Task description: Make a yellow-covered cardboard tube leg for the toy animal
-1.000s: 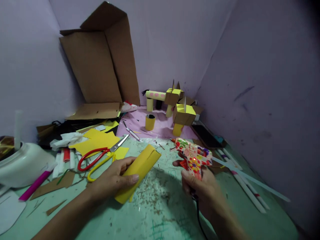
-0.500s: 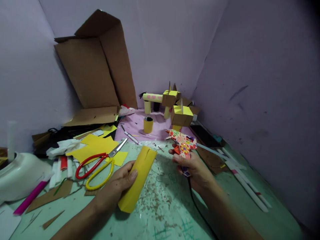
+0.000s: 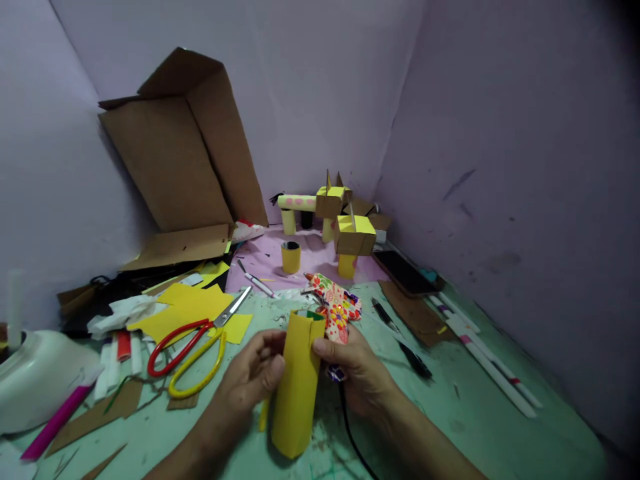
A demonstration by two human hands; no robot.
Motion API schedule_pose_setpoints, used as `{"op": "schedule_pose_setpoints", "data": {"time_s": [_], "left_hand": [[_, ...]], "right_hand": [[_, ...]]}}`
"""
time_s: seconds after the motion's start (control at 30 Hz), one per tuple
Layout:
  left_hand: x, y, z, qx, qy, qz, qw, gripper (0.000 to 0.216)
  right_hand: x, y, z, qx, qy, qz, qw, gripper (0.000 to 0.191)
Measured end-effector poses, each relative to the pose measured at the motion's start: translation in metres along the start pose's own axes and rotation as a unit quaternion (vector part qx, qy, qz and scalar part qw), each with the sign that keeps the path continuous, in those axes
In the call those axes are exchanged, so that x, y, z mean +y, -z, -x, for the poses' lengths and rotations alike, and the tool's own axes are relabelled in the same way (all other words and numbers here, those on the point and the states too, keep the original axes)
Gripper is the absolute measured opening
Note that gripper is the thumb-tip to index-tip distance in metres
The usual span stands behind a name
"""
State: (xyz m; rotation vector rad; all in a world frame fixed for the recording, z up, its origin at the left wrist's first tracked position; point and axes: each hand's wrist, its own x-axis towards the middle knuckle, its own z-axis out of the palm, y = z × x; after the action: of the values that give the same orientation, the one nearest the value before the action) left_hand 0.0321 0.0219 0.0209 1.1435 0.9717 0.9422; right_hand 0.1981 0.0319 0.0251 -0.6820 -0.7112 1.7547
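Observation:
A yellow paper tube [image 3: 299, 390] stands nearly upright between my hands, with a folded edge near its open top. My left hand [image 3: 253, 387] holds it from the left side, fingers curled and partly behind it. In my right hand [image 3: 365, 373] is a flower-patterned hot glue gun [image 3: 336, 303], nozzle pointing up and left. My right thumb rests on the tube's right edge. Left of my hands lie scissors [image 3: 220, 323] with red and yellow handles. A short yellow cylinder [image 3: 291, 258] stands farther back.
Behind stand a cardboard-headed animal figure [image 3: 300, 203] and a yellow-topped box on a yellow leg [image 3: 355, 235]. A phone [image 3: 404, 272], cutter knife [image 3: 415, 360] and white sticks [image 3: 493, 373] lie right. Yellow paper [image 3: 185, 307] and a white container [image 3: 40, 380] are left.
The glue gun has moved left, close behind the yellow tube. The tube has turned more upright and my right thumb now touches it. The cutter knife has come into view. The camera view has shifted slightly.

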Motion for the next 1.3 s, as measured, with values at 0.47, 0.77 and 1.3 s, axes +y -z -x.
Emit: {"op": "schedule_pose_setpoints", "data": {"time_s": [0.47,0.77,1.3], "left_hand": [[0.023,0.023,-0.001,0.027,-0.105,-0.006,0.994,0.017],[0.023,0.02,-0.001,0.072,-0.121,-0.088,0.986,0.026],[0.022,0.018,0.003,0.075,-0.216,-0.202,0.952,0.019]], "right_hand": [[-0.003,-0.016,-0.005,-0.096,-0.074,0.052,0.991,0.053],[-0.004,-0.017,-0.003,-0.099,-0.069,0.07,0.99,0.043],[-0.005,-0.017,-0.001,-0.04,-0.085,0.102,0.99,0.055]]}}
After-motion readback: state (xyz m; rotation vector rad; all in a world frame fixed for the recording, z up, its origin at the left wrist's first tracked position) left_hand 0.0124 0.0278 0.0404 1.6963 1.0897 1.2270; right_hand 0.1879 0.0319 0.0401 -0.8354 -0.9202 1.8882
